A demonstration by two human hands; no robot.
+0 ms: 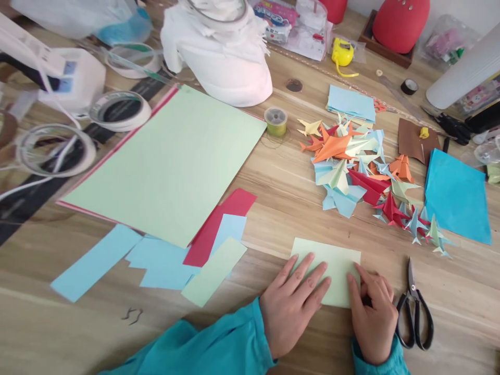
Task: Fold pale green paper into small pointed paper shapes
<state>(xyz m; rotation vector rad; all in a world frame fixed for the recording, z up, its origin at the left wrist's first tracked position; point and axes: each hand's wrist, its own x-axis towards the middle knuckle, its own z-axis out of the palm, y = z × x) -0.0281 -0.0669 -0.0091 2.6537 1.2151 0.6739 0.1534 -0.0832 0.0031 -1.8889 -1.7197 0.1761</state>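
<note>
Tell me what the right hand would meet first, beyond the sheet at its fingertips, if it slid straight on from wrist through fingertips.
Past the pale green sheet, the right hand would probably meet the near edge of the pile of folded paper shapes; which shape comes first is unclear.

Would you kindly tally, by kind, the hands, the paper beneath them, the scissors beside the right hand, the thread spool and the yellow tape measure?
Left hand and right hand: 2
Pale green paper: 1
Black-handled scissors: 1
Thread spool: 1
Yellow tape measure: 1
Total: 6
</note>
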